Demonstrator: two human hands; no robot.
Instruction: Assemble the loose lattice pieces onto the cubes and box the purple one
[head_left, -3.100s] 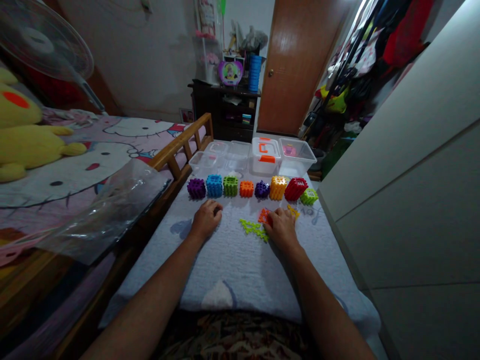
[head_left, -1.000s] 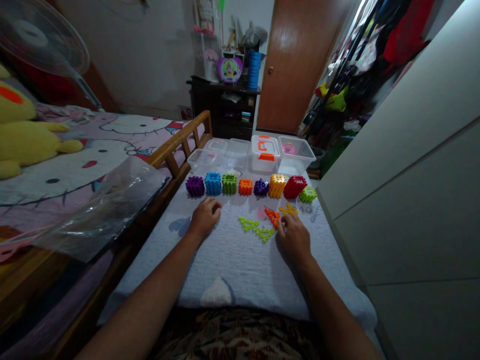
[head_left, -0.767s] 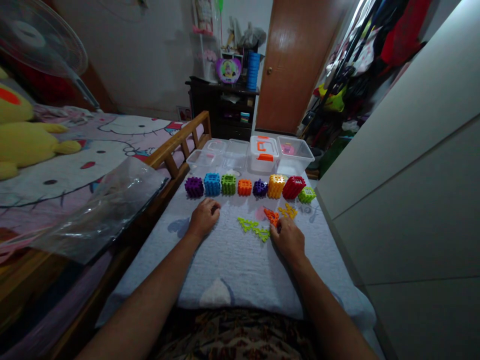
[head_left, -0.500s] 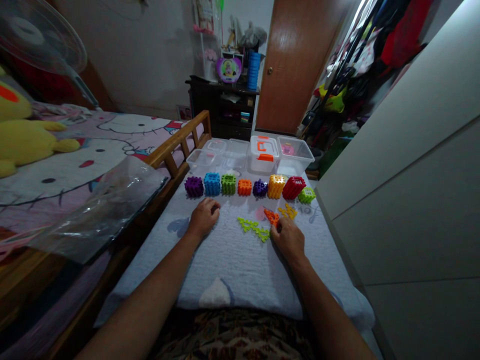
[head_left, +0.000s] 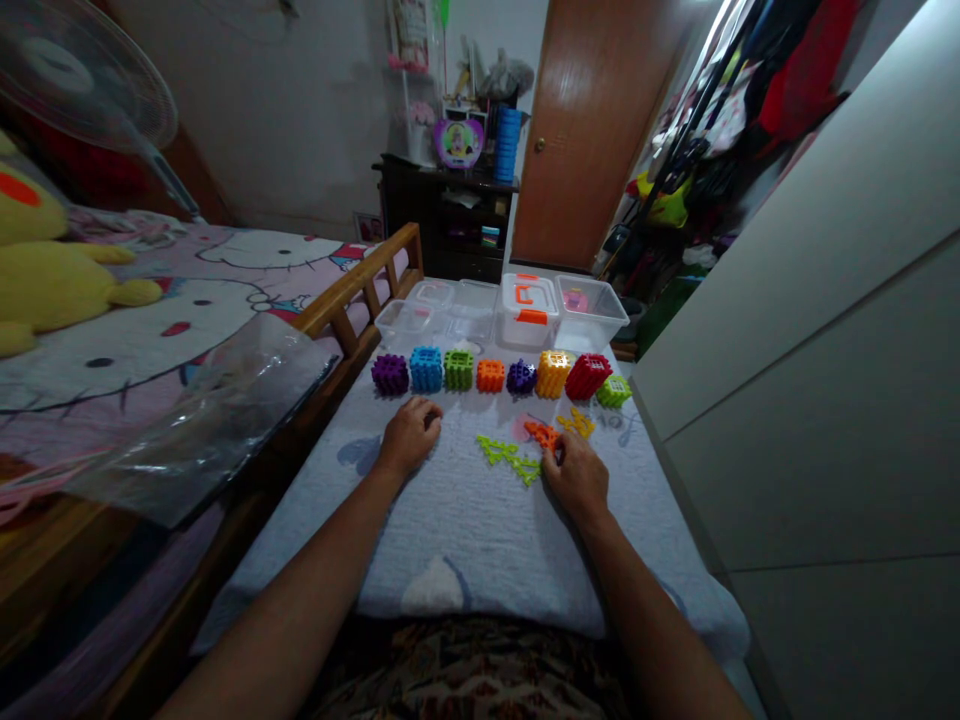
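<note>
My right hand [head_left: 577, 475] is low over the cloth, its thumb and fingers closed on the near end of a flat orange lattice building piece [head_left: 541, 434]. Just left of these fingers lie flat lime-green pieces [head_left: 510, 459] in a slanting row. Yellow-orange pieces [head_left: 577, 423] lie beyond the hand. My left hand [head_left: 409, 437] rests on the cloth to the left, fingers loosely curled and thumb apart, with nothing seen in it. Past both hands stands a row of stacked blocks, among them a purple one [head_left: 390, 374], a blue one [head_left: 426, 369] and a red one [head_left: 588, 377].
Behind the row stand a lidded clear box [head_left: 529, 325] with orange clips and an open clear bin [head_left: 589, 318]. Clear lids or trays [head_left: 405, 317] sit to their left. A wooden bed rail [head_left: 360, 282] borders the left side, a pale cabinet [head_left: 825, 400] the right.
The orange piece at my right fingertips has tipped down and now looks flatter. My left hand has hardly moved.
</note>
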